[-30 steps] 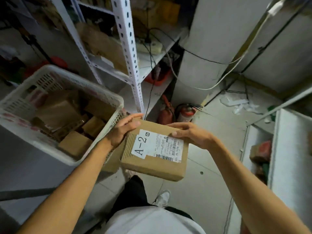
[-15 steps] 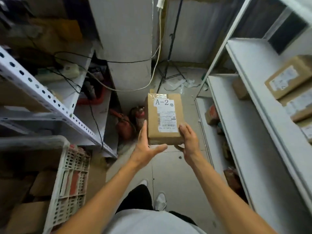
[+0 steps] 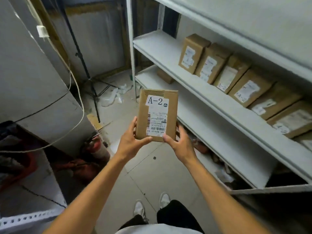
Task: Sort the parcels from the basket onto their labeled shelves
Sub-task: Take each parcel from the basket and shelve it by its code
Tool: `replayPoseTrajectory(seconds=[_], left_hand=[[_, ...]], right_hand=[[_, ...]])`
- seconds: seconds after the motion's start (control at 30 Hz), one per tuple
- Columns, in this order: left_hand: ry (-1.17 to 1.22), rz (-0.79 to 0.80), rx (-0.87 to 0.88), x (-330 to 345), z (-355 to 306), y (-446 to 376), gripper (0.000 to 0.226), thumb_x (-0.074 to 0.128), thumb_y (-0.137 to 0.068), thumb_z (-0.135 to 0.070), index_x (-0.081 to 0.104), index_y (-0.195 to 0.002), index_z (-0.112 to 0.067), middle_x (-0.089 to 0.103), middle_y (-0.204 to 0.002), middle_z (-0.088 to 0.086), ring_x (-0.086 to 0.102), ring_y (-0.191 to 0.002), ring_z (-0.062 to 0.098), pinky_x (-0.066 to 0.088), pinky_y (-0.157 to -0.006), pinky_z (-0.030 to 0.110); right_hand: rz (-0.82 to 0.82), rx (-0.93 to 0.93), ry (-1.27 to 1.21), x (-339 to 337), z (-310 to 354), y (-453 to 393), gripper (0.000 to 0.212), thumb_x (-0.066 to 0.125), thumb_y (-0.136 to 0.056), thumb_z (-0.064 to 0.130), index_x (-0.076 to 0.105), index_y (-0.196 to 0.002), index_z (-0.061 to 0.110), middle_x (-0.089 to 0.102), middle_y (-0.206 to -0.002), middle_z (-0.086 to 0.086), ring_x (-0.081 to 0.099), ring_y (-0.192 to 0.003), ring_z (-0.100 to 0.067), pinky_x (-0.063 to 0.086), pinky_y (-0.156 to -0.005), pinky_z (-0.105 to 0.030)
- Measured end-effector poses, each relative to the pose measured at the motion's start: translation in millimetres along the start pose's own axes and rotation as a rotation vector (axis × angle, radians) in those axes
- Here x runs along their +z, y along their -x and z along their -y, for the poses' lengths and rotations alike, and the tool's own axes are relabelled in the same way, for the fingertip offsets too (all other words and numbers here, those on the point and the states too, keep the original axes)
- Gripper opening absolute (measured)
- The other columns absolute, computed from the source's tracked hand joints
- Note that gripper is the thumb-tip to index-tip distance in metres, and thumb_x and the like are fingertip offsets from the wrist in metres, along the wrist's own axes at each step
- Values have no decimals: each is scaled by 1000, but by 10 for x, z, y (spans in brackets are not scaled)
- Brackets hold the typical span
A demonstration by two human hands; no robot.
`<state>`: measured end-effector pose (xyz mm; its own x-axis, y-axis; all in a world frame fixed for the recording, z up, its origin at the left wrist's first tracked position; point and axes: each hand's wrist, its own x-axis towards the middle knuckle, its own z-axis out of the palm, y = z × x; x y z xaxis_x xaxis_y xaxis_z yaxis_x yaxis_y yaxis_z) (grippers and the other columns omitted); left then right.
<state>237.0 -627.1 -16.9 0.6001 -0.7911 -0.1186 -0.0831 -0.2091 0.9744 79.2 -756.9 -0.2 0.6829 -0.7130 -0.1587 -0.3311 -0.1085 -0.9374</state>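
Observation:
A brown cardboard parcel point(image 3: 157, 114) with a white label reading A-2 is held upright in front of me. My left hand point(image 3: 131, 141) grips its lower left edge, thumb across the bottom. My right hand point(image 3: 179, 142) grips its lower right corner. To the right stands a white shelf unit point(image 3: 217, 105). On its middle board a row of several similar brown parcels point(image 3: 219, 65) stands side by side, some with labels reading A-2. The basket is out of view.
A lower shelf board point(image 3: 202, 125) holds one small box point(image 3: 164, 76) at its far end. A grey pillar point(image 3: 33, 81) with hanging cables stands left, a red fire extinguisher point(image 3: 96, 147) at its foot. A black stand point(image 3: 84, 68) and scattered paper lie on the floor behind.
My view has swung right, away from the basket and towards the white shelves. The parcel turned upright in my hands and now sits closer to the shelf with the A-2 parcels.

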Motion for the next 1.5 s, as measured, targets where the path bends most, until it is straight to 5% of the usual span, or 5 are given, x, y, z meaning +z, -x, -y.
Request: replayPoseTrajectory(seconds=[0.2,0.4,0.73,1.07,1.5], left_hand=[[-15,196,78,310,-295,-663,82,86,-69,-21,42,-133,-48,64,-119,-19,68,-105,12,60,-81,31],[-45,259,62,468,-376,-1391,102,87,-59,-55,40,-146,-31,64,-126,-15,68,-109,17,58,-89,45],[-135,211,70,230,-559,-2927,93,85,-71,-27,36,-149,-30,54,-139,-10,64,-107,3,56,-80,17],[-157,128,9,-247,-555,-4165,84,86,-75,-18,39,-143,-32,54,-125,-18,65,-110,16,56,-95,44],[-282,390,3,-868,-554,-6139,95,88,-71,-24,32,-148,-24,48,-147,-1,54,-126,21,50,-103,48]], right_hand=[[-157,9,32,-409,30,-179,81,73,-88,39,22,-149,48,55,-139,21,55,-124,-2,49,-101,-30],[-231,18,46,-683,12,-769,80,73,-89,30,24,-151,42,55,-133,20,56,-109,7,47,-77,-1],[-174,-9,70,-786,178,-2454,86,78,-84,30,26,-153,34,54,-143,11,53,-118,0,47,-95,-18],[-92,15,107,-620,447,-3817,87,80,-83,29,26,-152,35,55,-139,15,49,-113,3,42,-78,-6],[-367,206,117,-37,659,-5396,92,83,-69,37,31,-144,47,53,-140,6,55,-123,-14,53,-100,-46]])
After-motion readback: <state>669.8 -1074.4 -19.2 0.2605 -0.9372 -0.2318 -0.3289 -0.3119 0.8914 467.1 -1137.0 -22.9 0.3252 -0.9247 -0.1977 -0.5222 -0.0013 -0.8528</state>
